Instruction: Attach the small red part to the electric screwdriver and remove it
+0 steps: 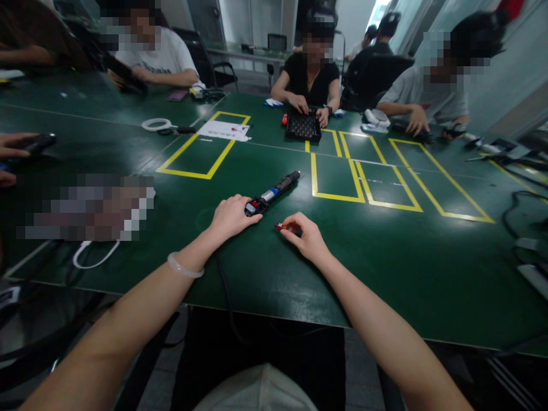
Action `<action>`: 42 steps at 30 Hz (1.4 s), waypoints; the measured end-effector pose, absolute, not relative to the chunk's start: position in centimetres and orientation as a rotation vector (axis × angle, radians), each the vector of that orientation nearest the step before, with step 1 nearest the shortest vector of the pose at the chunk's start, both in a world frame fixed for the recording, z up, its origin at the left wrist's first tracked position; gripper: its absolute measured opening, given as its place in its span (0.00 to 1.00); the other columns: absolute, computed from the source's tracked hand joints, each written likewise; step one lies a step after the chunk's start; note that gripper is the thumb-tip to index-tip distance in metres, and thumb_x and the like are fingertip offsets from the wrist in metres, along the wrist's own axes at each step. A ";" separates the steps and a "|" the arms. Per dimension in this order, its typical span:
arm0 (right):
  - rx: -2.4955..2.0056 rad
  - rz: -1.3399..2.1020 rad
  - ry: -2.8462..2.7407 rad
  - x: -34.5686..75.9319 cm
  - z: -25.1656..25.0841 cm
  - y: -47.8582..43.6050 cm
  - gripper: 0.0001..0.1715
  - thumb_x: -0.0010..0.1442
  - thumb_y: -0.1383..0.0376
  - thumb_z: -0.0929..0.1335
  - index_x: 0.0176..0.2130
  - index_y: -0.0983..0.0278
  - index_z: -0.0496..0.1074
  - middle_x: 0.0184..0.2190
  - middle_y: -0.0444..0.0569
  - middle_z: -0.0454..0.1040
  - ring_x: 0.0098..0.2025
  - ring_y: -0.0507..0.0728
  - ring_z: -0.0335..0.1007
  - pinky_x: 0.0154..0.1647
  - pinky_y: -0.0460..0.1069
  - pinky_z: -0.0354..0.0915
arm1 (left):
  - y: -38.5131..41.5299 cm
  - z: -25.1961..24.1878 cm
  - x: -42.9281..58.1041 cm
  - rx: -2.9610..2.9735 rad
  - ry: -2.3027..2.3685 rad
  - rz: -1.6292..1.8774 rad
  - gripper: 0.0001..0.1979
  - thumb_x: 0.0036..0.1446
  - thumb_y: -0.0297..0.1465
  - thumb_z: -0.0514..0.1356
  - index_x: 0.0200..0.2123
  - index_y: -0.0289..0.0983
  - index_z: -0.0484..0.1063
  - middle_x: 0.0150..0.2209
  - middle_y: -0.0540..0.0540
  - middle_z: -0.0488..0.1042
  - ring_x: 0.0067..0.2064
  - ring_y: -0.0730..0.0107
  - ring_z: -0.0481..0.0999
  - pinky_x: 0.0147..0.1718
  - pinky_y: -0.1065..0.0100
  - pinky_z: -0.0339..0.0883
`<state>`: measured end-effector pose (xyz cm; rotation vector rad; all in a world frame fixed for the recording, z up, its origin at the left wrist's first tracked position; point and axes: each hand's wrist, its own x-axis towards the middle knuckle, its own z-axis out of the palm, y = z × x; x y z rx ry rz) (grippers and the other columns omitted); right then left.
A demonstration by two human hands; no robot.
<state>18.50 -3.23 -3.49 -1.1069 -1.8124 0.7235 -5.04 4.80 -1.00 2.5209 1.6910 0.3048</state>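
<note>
My left hand point(233, 217) is wrapped round the rear end of an electric screwdriver point(272, 194), which lies on the green table pointing away to the right. Its body is black with silver and blue bands, and a thin bit shows at the far tip. A dark cable point(225, 288) runs from near my left wrist over the table's front edge. To the right, my right hand point(306, 234) pinches a small red and orange piece point(280, 226) between thumb and fingers. The piece is too small to name and stays apart from the screwdriver.
Yellow tape rectangles point(338, 198) mark the table point(265, 279). Across it, a person's hands are at a black tray point(303, 125). A white sheet point(225, 131) and a white cable loop point(156, 124) lie at the back left. Cables point(507, 228) run along the right edge.
</note>
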 end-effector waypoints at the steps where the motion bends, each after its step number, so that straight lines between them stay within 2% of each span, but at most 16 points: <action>1: -1.107 0.684 -1.844 18.5 -3.4 -3.3 0.03 0.62 0.64 0.69 0.38 0.61 0.71 0.35 0.47 0.71 0.34 0.54 0.66 0.39 0.50 0.64 | 4.4 -1.0 -4.4 2.543 1.646 0.303 0.31 0.57 0.52 0.59 0.52 0.35 0.75 0.44 0.36 0.76 0.44 0.50 0.75 0.41 0.60 0.65; 10: -1.207 0.419 -2.034 18.4 -3.2 -3.8 0.01 0.64 0.66 0.67 0.37 0.61 0.69 0.41 0.49 0.71 0.39 0.56 0.68 0.41 0.49 0.65 | 1.5 -0.6 -1.5 2.684 1.377 0.248 0.26 0.59 0.46 0.60 0.53 0.35 0.74 0.46 0.40 0.75 0.47 0.53 0.75 0.45 0.60 0.65; 19: -1.281 0.261 -2.126 18.3 -3.3 -3.6 0.03 0.64 0.65 0.69 0.40 0.60 0.73 0.44 0.52 0.74 0.48 0.60 0.70 0.48 0.52 0.67 | 1.5 -0.7 -1.8 2.718 1.270 0.220 0.27 0.61 0.49 0.60 0.55 0.37 0.71 0.49 0.40 0.74 0.48 0.54 0.75 0.45 0.60 0.64; 23: -1.221 0.281 -2.148 18.7 -3.5 -3.6 0.06 0.65 0.67 0.67 0.43 0.61 0.75 0.44 0.52 0.76 0.48 0.60 0.71 0.51 0.53 0.68 | 1.6 -0.8 -2.1 2.711 1.240 0.216 0.26 0.61 0.48 0.60 0.57 0.38 0.70 0.49 0.41 0.74 0.48 0.55 0.74 0.45 0.61 0.64; 28: -1.230 0.278 -2.153 18.9 -3.7 -3.4 0.06 0.66 0.68 0.67 0.40 0.60 0.75 0.43 0.51 0.76 0.47 0.59 0.71 0.49 0.53 0.67 | 1.8 -0.9 -2.2 2.745 1.193 0.206 0.31 0.61 0.50 0.60 0.61 0.37 0.66 0.50 0.40 0.73 0.50 0.54 0.73 0.46 0.61 0.64; 34: -1.234 0.270 -2.151 18.9 -3.8 -3.1 0.07 0.67 0.68 0.66 0.38 0.61 0.75 0.40 0.51 0.74 0.45 0.59 0.70 0.46 0.51 0.67 | 1.5 -1.0 -1.7 2.735 1.287 0.225 0.31 0.60 0.55 0.58 0.56 0.38 0.70 0.47 0.40 0.73 0.47 0.54 0.74 0.43 0.61 0.64; 38: -1.219 0.269 -2.146 18.9 -4.0 -2.9 0.08 0.66 0.68 0.66 0.38 0.60 0.75 0.40 0.50 0.75 0.45 0.59 0.70 0.47 0.52 0.66 | 1.0 -0.9 -1.2 2.733 1.380 0.216 0.28 0.62 0.53 0.56 0.54 0.38 0.72 0.45 0.41 0.73 0.44 0.55 0.74 0.39 0.61 0.64; 42: -1.219 0.263 -2.135 18.9 -3.9 -2.9 0.07 0.66 0.68 0.66 0.39 0.60 0.76 0.40 0.51 0.76 0.44 0.59 0.70 0.48 0.52 0.67 | 0.6 -0.5 -0.9 2.718 1.413 0.179 0.25 0.64 0.50 0.57 0.54 0.38 0.72 0.45 0.40 0.72 0.45 0.56 0.73 0.39 0.62 0.64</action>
